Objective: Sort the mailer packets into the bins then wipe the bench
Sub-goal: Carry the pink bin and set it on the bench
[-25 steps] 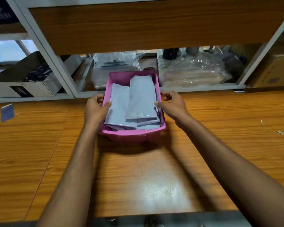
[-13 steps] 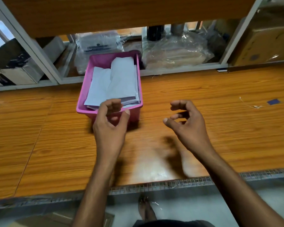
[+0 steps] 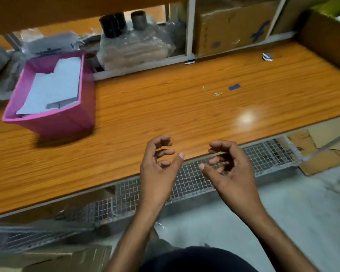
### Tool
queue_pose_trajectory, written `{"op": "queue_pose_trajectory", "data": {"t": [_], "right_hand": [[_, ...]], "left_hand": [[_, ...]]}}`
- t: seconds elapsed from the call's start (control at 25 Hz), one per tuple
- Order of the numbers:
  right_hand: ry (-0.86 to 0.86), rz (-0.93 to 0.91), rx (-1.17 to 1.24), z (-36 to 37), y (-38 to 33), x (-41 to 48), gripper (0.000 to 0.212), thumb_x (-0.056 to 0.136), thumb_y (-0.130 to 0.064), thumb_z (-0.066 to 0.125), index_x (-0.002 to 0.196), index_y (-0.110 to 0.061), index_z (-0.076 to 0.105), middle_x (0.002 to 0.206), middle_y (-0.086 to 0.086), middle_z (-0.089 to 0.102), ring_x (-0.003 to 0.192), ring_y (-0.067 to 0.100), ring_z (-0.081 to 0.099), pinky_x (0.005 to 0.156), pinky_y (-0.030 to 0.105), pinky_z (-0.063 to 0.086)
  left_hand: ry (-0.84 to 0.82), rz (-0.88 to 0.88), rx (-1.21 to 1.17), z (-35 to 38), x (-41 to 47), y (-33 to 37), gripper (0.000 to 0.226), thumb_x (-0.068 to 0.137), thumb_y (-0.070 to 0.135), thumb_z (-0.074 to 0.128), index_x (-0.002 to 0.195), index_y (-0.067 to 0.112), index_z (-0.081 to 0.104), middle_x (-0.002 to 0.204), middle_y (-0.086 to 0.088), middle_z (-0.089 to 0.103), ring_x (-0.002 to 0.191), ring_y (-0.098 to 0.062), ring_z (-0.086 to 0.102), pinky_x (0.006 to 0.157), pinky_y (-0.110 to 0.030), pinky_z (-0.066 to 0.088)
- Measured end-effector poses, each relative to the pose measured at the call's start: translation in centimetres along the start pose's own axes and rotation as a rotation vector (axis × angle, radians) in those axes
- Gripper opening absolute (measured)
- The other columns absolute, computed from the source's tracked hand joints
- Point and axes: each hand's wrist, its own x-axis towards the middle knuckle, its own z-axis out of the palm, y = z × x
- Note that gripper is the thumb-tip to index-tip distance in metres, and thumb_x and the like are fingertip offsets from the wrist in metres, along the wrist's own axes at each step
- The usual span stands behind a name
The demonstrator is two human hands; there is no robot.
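A pink bin (image 3: 53, 122) stands on the wooden bench (image 3: 165, 110) at the left, with several white mailer packets (image 3: 55, 85) stacked inside it. My left hand (image 3: 159, 167) hovers over the bench's front edge with loosely curled fingers and holds nothing. My right hand (image 3: 228, 169) hangs beside it over the wire mesh, fingers also loosely curled and empty. Both hands are well to the right of the bin and apart from it.
Plastic-wrapped bundles (image 3: 133, 48) and dark cylinders (image 3: 112, 25) sit on the shelf behind the bench. A cardboard box (image 3: 232, 26) stands at the back right. A small blue tag (image 3: 234, 87), a bit of string (image 3: 216, 93) and a blue-white scrap (image 3: 267, 56) lie on the bench. Wire mesh (image 3: 194, 179) runs below its front edge.
Both hands have let go of the pink bin and drawn back to the bench's front edge. The view has swung right, leaving the bin at the left.
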Motion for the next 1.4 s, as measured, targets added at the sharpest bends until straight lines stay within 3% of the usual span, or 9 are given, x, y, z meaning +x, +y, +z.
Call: {"op": "queue_pose_trajectory", "data": {"t": [0.32,0.56,0.76,1.0,1.12,1.28,1.4], "right_hand": [[0.234,0.090,0.063,-12.8,2.7,-1.2,0.047,0.083,-0.006,0.081,0.114,-0.035,0.061,0.106,-0.010,0.065,0.084,0.008,0.063,0.070,0.019,0.051],[0.439,0.115,0.025,-19.3,4.6,1.8,0.045,0.084,-0.008,0.081,0.113,-0.036,0.061,0.102,-0.015,0.065,0.083,0.010,0.064,0.068,0.020,0.051],[0.598,0.133,-0.019,-25.5,5.5,4.8,0.043,0.084,-0.008,0.081,0.116,-0.030,0.061,0.105,-0.008,0.066,0.083,0.011,0.065,0.066,0.019,0.052],[0.692,0.202,0.174,-34.7,8.7,9.4,0.038,0.084,-0.003,0.080,0.115,-0.019,0.064,0.107,0.007,0.068,0.078,0.009,0.064,0.075,0.018,0.055],[0.654,0.223,0.242,-40.9,11.0,11.8,0.033,0.086,-0.005,0.078,0.113,-0.020,0.065,0.105,0.007,0.069,0.080,0.008,0.064,0.077,0.018,0.055],[0.577,0.210,0.190,-49.4,12.2,14.6,0.029,0.088,-0.005,0.076,0.112,-0.018,0.066,0.101,0.006,0.068,0.078,0.007,0.062,0.077,0.018,0.053],[0.535,0.185,0.132,-54.8,12.9,18.3,0.028,0.088,-0.005,0.076,0.110,-0.020,0.067,0.100,0.004,0.069,0.077,0.009,0.062,0.077,0.020,0.054]], "left_hand": [[-0.316,-0.002,0.058,12.9,-2.2,2.8,0.043,0.091,0.018,0.077,0.123,0.039,0.058,0.119,0.021,0.063,0.104,-0.005,0.064,0.079,-0.018,0.053],[-0.508,0.001,0.034,22.1,1.2,2.9,0.041,0.091,0.017,0.077,0.122,0.037,0.059,0.118,0.017,0.063,0.102,-0.006,0.066,0.076,-0.021,0.056],[-0.663,0.035,0.007,30.5,4.0,4.3,0.041,0.091,0.017,0.077,0.124,0.034,0.059,0.119,0.014,0.063,0.100,-0.006,0.065,0.075,-0.019,0.054],[-0.699,0.036,-0.029,42.5,5.0,5.7,0.037,0.092,0.012,0.075,0.121,0.030,0.060,0.112,0.012,0.065,0.091,-0.003,0.066,0.076,-0.021,0.055],[-0.634,-0.034,-0.068,49.5,4.6,6.1,0.031,0.094,0.011,0.072,0.119,0.025,0.062,0.110,0.008,0.067,0.088,-0.003,0.065,0.080,-0.019,0.054],[-0.522,-0.118,-0.097,57.5,3.7,7.0,0.026,0.095,0.015,0.071,0.116,0.028,0.064,0.110,0.008,0.068,0.093,-0.007,0.068,0.086,-0.023,0.056],[-0.464,-0.114,-0.081,62.3,4.5,8.2,0.026,0.094,0.015,0.072,0.115,0.030,0.064,0.110,0.009,0.068,0.088,-0.006,0.067,0.080,-0.018,0.054]]}}
